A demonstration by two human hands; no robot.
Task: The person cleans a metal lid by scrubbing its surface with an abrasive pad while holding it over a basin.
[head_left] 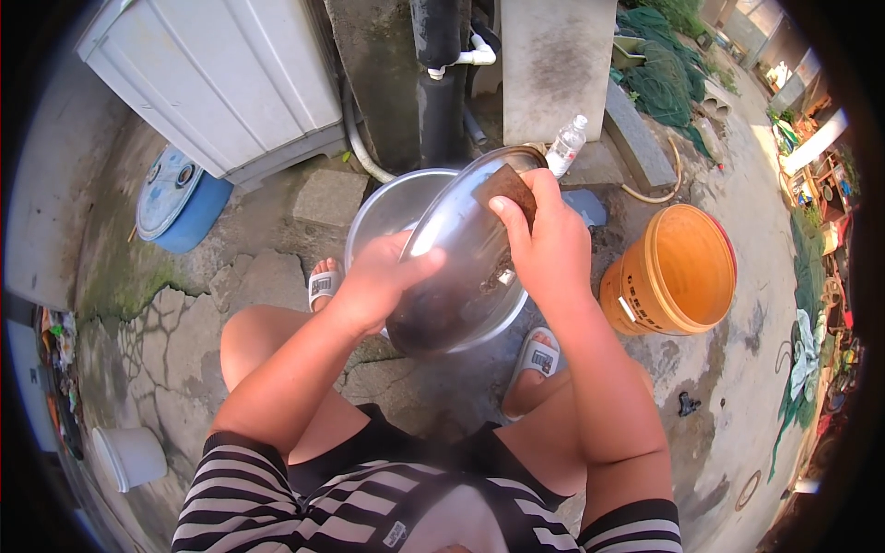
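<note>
A round, shiny, shallow piece that looks like a pot lid [461,249] is tilted in front of me over a wide pale basin [367,214]. My left hand [387,281] grips its left edge, thumb laid over the face and the other fingers mostly hidden behind. In my right hand [551,235] is a flat brown scouring pad [505,192], pinched against the lid's upper right part near the rim. A small white spot and brownish marks show low on the lid's right side. What the basin holds is mostly hidden behind the lid.
An orange bucket [671,272] stands to the right. Behind the lid is a clear plastic bottle [566,146]. At the left are a blue drum [180,205], a white ribbed cabinet [221,83] and a white bucket [131,458]. Pipes [437,74] rise beyond the basin. The concrete floor [184,346] is cracked.
</note>
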